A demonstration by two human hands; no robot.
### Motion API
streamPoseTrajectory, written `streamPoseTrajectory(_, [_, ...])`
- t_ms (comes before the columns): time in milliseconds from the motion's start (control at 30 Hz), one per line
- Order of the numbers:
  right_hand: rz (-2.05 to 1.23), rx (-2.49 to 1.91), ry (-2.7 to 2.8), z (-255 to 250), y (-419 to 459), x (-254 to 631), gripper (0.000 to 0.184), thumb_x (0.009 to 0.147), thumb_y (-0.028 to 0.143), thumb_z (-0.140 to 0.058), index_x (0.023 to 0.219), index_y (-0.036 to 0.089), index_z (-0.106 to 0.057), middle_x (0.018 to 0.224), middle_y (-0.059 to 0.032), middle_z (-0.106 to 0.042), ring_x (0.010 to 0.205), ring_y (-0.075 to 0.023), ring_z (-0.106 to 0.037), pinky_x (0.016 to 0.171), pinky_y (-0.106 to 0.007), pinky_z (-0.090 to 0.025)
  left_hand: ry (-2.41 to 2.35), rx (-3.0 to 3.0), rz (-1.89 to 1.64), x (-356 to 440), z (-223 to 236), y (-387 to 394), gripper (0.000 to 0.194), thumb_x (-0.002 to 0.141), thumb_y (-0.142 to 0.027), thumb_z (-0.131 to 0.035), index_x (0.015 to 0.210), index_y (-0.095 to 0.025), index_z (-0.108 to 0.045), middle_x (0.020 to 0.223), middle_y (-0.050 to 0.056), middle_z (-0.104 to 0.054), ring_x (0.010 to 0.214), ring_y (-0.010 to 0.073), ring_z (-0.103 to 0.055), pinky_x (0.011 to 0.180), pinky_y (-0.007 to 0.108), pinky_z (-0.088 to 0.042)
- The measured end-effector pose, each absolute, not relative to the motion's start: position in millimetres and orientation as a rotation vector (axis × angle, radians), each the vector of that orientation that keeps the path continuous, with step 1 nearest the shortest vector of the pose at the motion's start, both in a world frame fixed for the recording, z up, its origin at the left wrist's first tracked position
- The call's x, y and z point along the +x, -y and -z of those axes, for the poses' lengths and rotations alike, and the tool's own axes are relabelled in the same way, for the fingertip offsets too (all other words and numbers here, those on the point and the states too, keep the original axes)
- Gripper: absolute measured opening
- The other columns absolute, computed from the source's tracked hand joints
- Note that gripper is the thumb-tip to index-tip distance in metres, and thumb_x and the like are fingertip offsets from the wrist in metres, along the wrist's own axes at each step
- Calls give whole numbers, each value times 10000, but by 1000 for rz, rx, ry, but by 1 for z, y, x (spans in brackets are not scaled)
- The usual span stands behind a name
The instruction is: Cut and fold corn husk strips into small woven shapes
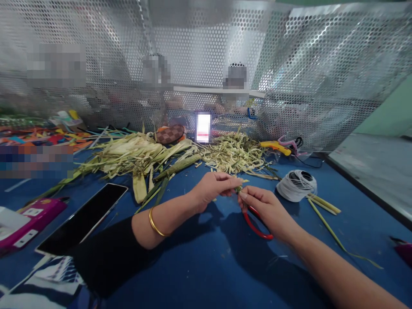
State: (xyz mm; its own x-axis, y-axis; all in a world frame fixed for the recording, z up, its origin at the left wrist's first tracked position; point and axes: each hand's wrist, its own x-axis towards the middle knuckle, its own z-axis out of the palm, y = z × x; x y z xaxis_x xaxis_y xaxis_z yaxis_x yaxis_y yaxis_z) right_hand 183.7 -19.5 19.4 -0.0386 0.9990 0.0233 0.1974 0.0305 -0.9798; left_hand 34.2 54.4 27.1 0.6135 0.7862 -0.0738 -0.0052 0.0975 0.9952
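My left hand [217,187] is closed in a pinch on a small yellow-green piece of plant leaf [238,188]. Close against it, my right hand [261,205] has its thumb and fingers pressed together at the same piece. A red looped handle [257,227], which looks like that of scissors, hangs from my right hand; its blades are hidden. Beyond both hands lies a heap of shredded pale-green strips [236,152]. A ball of white string [296,185] sits to the right of my right hand.
Long husk-like leaves [131,152] lie at the back left. A dark phone [85,219] and a magenta case [38,223] are at left. A yellow-handled tool [276,147] lies near the perforated screen [199,47]. Cut stalks [325,203] lie at right. People are behind the screen.
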Motion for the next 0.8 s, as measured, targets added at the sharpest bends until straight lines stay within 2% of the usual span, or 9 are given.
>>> streamPoseTrajectory(67, [-1145,-1319,1360,-19,20,185,404,732,578,-639,628,188,-607,605,-4,-567,591,-139,-516,617,-277,-438,-741,1385,-682,33,-28,-55,299,627,-441,-741,613,-155,-656,586,-7,-559,603,106,-479,639,260,-373])
streamPoseTrajectory(200, [-1221,-1311,1248,-17,19,189,394,712,569,-674,719,177,-641,642,-5,-604,614,-139,-554,651,-281,-450,-768,1347,-709,30,-29,-59,303,621,-442,-748,630,-149,-672,588,-9,-566,598,100,-478,639,262,-369])
streamPoseTrajectory(367, [-1217,-1322,1249,-17,19,187,351,657,506,-744,667,175,-625,605,9,-587,585,-125,-531,609,-269,-435,-769,1297,-692,31,-27,-61,334,598,-454,-774,662,-140,-677,603,-15,-573,592,88,-475,634,254,-360])
streamPoseTrajectory(500, [-1068,-1358,1252,-19,19,186,335,668,500,-721,670,178,-627,611,5,-601,590,-130,-537,617,-275,-435,-774,1135,-701,35,-22,-56,380,607,-507,-764,678,-150,-655,687,5,-623,605,90,-496,638,258,-369])
streamPoseTrajectory(667, [-978,-1408,1333,-15,17,186,270,701,441,-680,749,175,-666,620,3,-619,597,-142,-555,605,-277,-440,-779,1070,-703,41,-12,-48,305,545,-346,-821,729,-152,-674,706,-7,-610,667,97,-515,661,255,-358])
streamPoseTrajectory(800, [-909,-1430,1445,-7,16,187,257,760,420,-599,740,172,-664,613,-11,-628,592,-156,-574,596,-282,-451,-814,1084,-733,44,-8,-48,239,575,-322,-790,671,-145,-662,676,-8,-607,663,97,-510,679,263,-354])
